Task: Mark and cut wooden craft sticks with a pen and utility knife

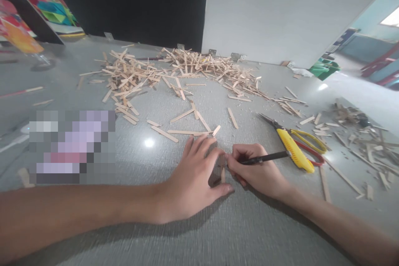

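Observation:
A short wooden stick (222, 174) stands out between my two hands, its far end close to the fingertips. My left hand (198, 176) lies on the grey table with its fingers spread around the stick, the index fingertip and thumb near its two ends. In my right hand (260, 168) is a black pen (269, 157), gripped like a writing tool, its tip hidden by the fingers. More wooden sticks (187, 132) lie just beyond my left fingertips.
Piled sticks (131, 75) spread along the back of the table (140, 237). On the right are a yellow cutter (293, 149), scissors (311, 141) and stick scraps (370, 149). A blurred-out object (75, 145) lies left. Upright black (140, 4) and white (264, 12) panels stand behind.

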A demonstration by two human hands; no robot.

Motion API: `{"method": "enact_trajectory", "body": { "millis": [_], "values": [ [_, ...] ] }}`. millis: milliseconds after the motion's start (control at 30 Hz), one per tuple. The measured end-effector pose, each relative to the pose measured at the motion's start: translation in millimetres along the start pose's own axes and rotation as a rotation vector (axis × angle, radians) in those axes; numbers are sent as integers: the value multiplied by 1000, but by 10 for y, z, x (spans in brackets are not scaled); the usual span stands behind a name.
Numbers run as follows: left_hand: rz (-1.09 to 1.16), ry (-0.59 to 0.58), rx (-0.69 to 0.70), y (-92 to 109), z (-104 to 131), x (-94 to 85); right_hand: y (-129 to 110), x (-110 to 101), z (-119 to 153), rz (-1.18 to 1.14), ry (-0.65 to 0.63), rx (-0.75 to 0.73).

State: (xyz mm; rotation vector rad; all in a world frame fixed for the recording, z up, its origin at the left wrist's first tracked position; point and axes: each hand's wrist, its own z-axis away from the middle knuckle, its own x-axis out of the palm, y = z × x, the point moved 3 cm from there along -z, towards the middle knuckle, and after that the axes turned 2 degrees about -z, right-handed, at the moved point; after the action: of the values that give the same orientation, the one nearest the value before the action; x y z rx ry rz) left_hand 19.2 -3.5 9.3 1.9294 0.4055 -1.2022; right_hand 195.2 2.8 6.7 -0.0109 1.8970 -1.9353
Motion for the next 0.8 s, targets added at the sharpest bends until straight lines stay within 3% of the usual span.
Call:
{"method": "enact_trajectory", "body": {
  "millis": [800],
  "values": [
    [14, 11, 7, 4, 13, -4, 31, -16, -6, 33, -23, -28]
  ]
}}
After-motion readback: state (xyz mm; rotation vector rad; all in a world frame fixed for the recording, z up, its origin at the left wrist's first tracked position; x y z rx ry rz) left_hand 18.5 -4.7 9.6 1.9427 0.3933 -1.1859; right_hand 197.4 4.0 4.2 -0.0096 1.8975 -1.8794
